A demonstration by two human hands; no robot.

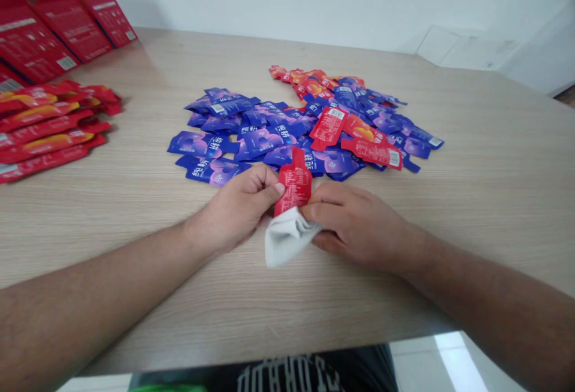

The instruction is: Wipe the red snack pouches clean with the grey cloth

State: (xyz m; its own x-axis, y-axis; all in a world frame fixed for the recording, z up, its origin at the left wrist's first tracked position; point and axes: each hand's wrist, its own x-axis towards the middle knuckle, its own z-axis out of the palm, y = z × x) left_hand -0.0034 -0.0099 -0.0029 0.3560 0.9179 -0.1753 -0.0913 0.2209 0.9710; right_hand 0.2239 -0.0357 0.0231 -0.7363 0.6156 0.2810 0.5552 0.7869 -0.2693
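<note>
Pinching a red foil sachet (294,185) upright, the left hand (238,212) closes thumb and fingertips narrowly on its left edge, while the right hand (354,224) curls close against the other side, its fingers over a crumpled white cloth (287,239) gathered at the sachet's lower end. Its long axis runs away from the person, tilted slightly, with the narrow spout end pointing toward a pile of blue and red sachets (269,140) just beyond, and its printed face is toward the camera.
</note>
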